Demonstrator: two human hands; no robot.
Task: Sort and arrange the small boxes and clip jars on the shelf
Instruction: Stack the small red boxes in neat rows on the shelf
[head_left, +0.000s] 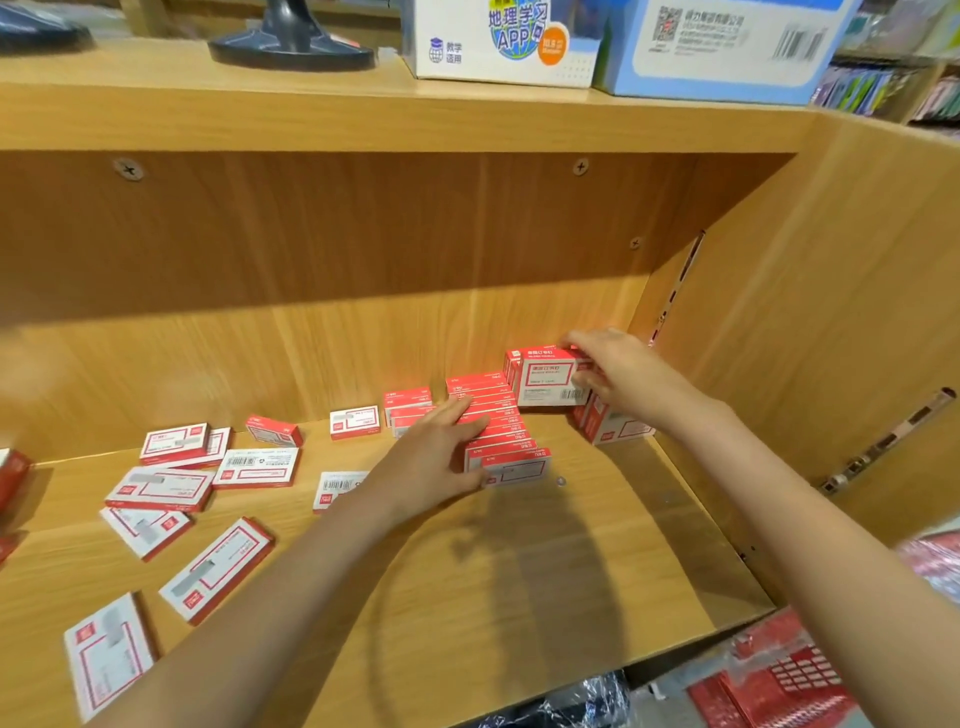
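Red-and-white small boxes (501, 423) stand rowed under the flat left hand (434, 457); right hand (621, 376) grips one box (550, 379).

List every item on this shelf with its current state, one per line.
Row of red boxes: on edge, packed together, left hand resting against it.
Larger red box: upright, gripped by right hand.
Box by side wall: tilted, beneath the right hand.
Loose boxes: scattered flat at the left, some overlapping.
Shelf: bare wood at the front right.

shelf (519, 571): smooth wood-grain (slight sheen) | small boxes (257, 467): matt card
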